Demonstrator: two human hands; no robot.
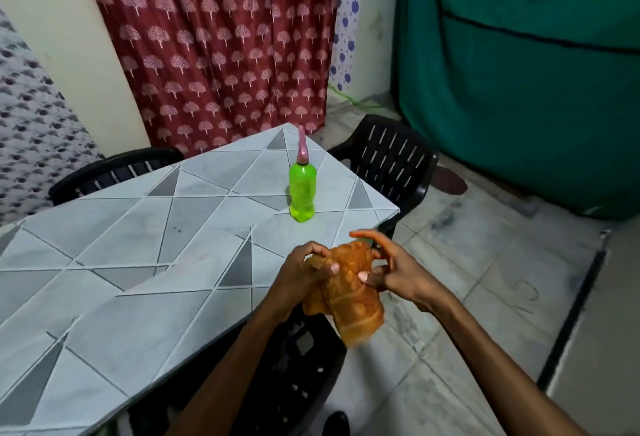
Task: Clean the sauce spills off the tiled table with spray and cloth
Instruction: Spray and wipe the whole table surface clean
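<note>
One grey-and-white tiled table [121,228], triangle pattern, fills left of view. Black slatted plastic chair [391,155] at far corner. Crumpled orange patterned cloth [349,293] held over near table edge. Green plastic spray bottle [302,190], pink nozzle, upright near far corner. Left hand [304,273] grips cloth top; right hand [394,269] pinches its right side.

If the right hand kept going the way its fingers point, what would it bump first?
The orange cloth: the right hand points at it and touches it. Past it comes the left hand, as far as depth shows.
</note>
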